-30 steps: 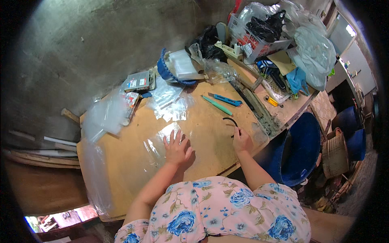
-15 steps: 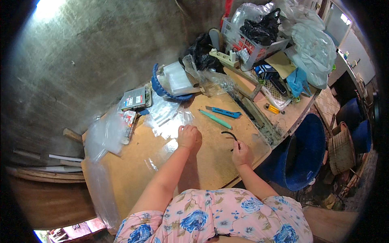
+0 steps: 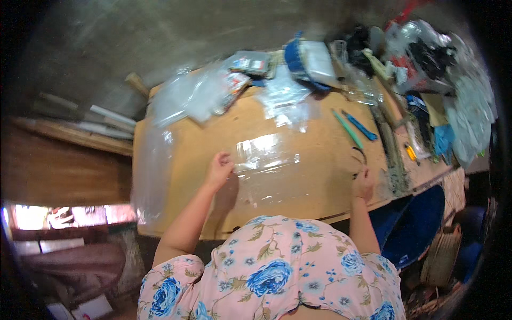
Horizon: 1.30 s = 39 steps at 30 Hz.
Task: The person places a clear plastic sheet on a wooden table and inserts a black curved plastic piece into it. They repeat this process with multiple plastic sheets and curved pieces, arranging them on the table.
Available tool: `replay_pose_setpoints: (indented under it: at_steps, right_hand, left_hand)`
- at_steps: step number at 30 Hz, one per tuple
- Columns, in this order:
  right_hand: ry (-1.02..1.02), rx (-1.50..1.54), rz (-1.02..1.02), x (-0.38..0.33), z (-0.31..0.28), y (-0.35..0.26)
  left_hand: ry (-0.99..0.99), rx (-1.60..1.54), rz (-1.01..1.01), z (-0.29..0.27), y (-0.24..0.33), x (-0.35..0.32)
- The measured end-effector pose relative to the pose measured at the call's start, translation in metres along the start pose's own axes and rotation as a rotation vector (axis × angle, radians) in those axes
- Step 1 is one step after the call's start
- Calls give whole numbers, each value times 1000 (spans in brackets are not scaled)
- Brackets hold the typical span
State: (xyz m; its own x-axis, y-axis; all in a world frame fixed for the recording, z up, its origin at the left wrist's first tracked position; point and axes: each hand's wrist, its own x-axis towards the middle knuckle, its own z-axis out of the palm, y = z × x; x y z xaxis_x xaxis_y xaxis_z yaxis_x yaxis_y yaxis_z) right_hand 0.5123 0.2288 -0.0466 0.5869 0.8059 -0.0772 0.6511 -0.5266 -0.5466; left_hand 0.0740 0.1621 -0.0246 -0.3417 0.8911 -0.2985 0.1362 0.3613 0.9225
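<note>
My left hand (image 3: pixel 220 169) is over the middle-left of the table, its fingers curled together at the left edge of a clear plastic sheet (image 3: pixel 264 166). The sheet lies flat and shiny on the wood, between my two hands. At the table's right front part, my right hand (image 3: pixel 363 185) grips a thin, curved black strip (image 3: pixel 360 153), whose upper end sticks out past the fingers. Just beyond that strip lie a green pen-shaped tool (image 3: pixel 348 129) and a blue box cutter (image 3: pixel 360 126). Motion blurs the picture somewhat.
Toward the back lie more clear plastic (image 3: pixel 285 96), a blue basket (image 3: pixel 294 58) and small boxes (image 3: pixel 249 63). Plastic film (image 3: pixel 152 173) covers the left edge. A yellow-handled tool (image 3: pixel 410 152) and bulging plastic bags (image 3: pixel 469 117) are at right. A large blue tub (image 3: pixel 410 226) stands below the right edge.
The view has swung to the left. My left hand has shifted left across the table to the sheet's left edge, farther from my right hand. The right hand still holds the black strip.
</note>
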Motion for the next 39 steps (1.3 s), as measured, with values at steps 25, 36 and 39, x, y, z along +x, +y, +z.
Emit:
replay_pose_setpoints:
  at_steps: [25, 36, 39]
  right_hand:
    - [-207, 801, -482, -173, 42, -113]
    - [-487, 384, -976, -311, 86, -186]
    - [-568, 275, -1000, -323, 94, -196]
  left_hand:
    - [133, 1208, 268, -159, -62, -94]
    - [187, 1155, 270, -161, -72, -94]
    - [179, 1150, 260, -162, -72, -95]
